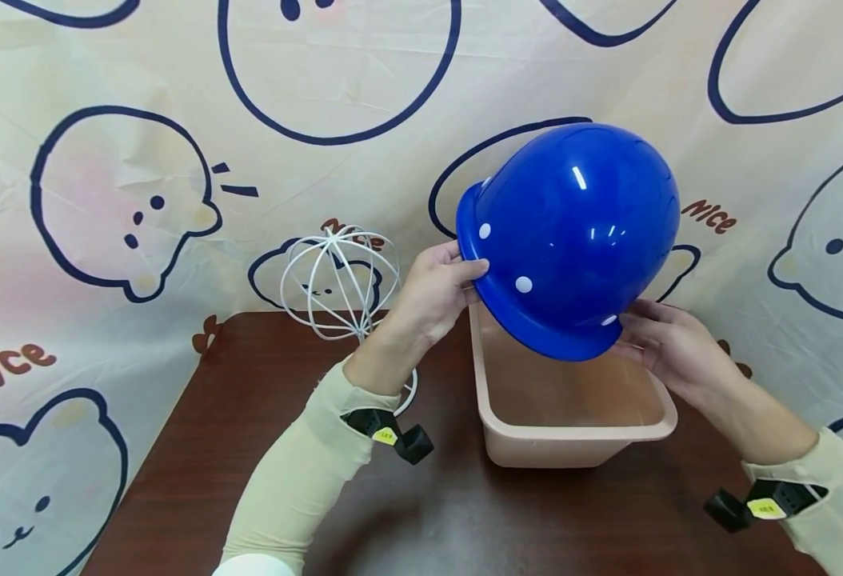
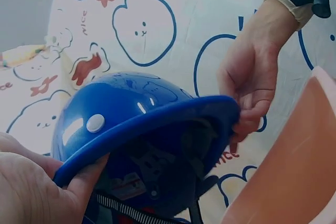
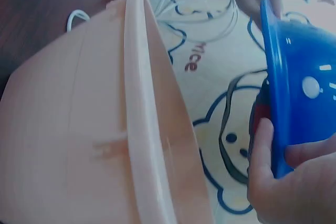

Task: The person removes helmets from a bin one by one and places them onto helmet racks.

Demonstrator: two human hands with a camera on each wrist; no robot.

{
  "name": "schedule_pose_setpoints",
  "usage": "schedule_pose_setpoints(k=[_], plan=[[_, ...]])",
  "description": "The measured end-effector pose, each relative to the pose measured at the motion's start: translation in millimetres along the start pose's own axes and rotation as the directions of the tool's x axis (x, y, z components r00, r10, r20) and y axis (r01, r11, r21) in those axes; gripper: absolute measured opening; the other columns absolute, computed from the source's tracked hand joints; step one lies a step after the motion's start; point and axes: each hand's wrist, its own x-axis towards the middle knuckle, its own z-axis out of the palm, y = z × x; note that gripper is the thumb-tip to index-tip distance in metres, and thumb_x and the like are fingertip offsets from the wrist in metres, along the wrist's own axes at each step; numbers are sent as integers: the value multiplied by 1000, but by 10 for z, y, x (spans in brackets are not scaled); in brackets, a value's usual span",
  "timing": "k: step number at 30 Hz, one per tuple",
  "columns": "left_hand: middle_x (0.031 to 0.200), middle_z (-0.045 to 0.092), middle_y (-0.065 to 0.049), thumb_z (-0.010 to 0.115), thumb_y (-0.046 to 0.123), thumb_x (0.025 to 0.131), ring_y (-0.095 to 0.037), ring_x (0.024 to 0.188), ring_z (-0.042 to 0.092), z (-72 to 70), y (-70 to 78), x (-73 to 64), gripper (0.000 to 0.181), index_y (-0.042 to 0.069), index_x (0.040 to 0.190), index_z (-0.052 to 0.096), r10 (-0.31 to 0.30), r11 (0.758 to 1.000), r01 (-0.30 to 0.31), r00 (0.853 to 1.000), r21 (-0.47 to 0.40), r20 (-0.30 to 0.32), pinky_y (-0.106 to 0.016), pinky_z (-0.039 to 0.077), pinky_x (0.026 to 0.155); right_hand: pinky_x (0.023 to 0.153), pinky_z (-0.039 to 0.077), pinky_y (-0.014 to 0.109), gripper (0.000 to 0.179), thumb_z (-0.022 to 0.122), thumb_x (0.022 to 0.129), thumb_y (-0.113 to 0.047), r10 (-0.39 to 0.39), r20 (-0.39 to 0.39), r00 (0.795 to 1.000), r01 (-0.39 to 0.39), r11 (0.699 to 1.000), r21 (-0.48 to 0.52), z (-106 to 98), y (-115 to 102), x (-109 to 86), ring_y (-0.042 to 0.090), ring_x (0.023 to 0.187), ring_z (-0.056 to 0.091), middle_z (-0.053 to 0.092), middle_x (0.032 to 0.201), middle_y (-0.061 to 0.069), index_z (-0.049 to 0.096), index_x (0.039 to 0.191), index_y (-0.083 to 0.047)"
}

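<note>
A glossy blue hard hat (image 1: 573, 232) with white round rivets is held up, tilted, over a pale pink plastic bin (image 1: 573, 434). My left hand (image 1: 436, 292) pinches its brim on the left, thumb on the outside. At the lower right, my right hand (image 1: 669, 344) pinches the opposite edge of the rim, as the right wrist view shows with the fingers (image 3: 261, 153) on either side of it. Black straps (image 2: 139, 213) and a dark inner lining are visible under the shell in the left wrist view.
A white wire stand with a globe-shaped top (image 1: 338, 280) stands on the dark brown table (image 1: 421, 512), left of the bin and partly behind my left forearm. A cartoon-printed cloth (image 1: 364, 184) hangs behind the table.
</note>
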Motion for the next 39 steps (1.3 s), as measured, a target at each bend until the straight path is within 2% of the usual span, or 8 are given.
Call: schedule_pose_setpoints(k=[5, 8, 13, 19, 24, 31, 37, 39], plan=[[134, 64, -22, 53, -2, 103, -40, 120, 64, -8, 15, -30, 40, -4, 143, 52, 1, 1000, -1, 1000, 19, 3, -49, 52, 100, 90, 58, 28, 82, 56, 105, -11, -26, -48, 998, 25, 999, -38, 57, -35, -20, 13, 109, 69, 54, 139, 0, -1, 163, -4], [133, 65, -17, 54, 3, 104, -36, 116, 67, -27, 24, -61, 42, 0, 146, 51, 18, 992, -16, 1000, 123, -17, -48, 54, 97, 91, 57, 25, 86, 60, 103, -15, -18, -74, 997, 14, 998, -64, 80, -70, -10, 10, 110, 68, 46, 145, 2, -1, 164, -9], [123, 68, -17, 57, 6, 104, -31, 104, 73, -55, 26, -129, 40, 2, 144, 52, 95, 961, -82, 995, 263, -38, -41, 60, 87, 87, 59, 25, 83, 60, 103, -11, -61, -78, 995, 56, 996, -74, 111, -158, 8, 10, 107, 69, 60, 131, -5, 3, 164, -6], [92, 66, -15, 59, 0, 101, -22, 79, 75, -115, 133, -242, 29, -4, 130, 61, 183, 953, -155, 979, 260, -85, -36, 63, 73, 86, 59, 25, 76, 61, 103, -12, -122, -74, 990, 108, 980, -168, 261, -303, 67, 13, 106, 69, 64, 128, -5, 15, 164, -8], [90, 64, -13, 57, -6, 101, -21, 80, 76, -202, 304, -369, 30, -9, 130, 59, 209, 954, -182, 973, 237, -94, -38, 63, 75, 85, 60, 27, 76, 64, 101, -10, -133, -48, 990, 123, 977, -177, 442, -473, 128, 14, 107, 71, 67, 126, -2, 20, 163, -10], [97, 61, -12, 54, -3, 103, -15, 81, 75, -421, 498, -512, 34, -9, 136, 55, 164, 952, -119, 976, 283, -141, -35, 62, 78, 82, 61, 27, 59, 61, 101, -5, -131, -62, 989, 117, 975, -189, 822, -707, 232, 15, 98, 71, 70, 109, 1, 37, 155, -5], [98, 56, -10, 55, 6, 104, -10, 86, 74, -653, 682, -642, 44, -7, 146, 47, 114, 931, -39, 976, 364, -186, -29, 60, 83, 82, 61, 29, 56, 60, 101, -3, -131, -47, 990, 119, 971, -206, 1145, -793, 367, 16, 97, 72, 70, 108, 3, 40, 154, -2], [98, 54, -10, 56, 7, 104, -10, 88, 74, -719, 756, -685, 49, -8, 148, 43, 102, 937, -30, 976, 347, -191, -28, 59, 84, 83, 60, 29, 53, 58, 102, -3, -132, -45, 990, 119, 967, -226, 1248, -806, 407, 16, 97, 72, 70, 108, 4, 42, 153, -2]])
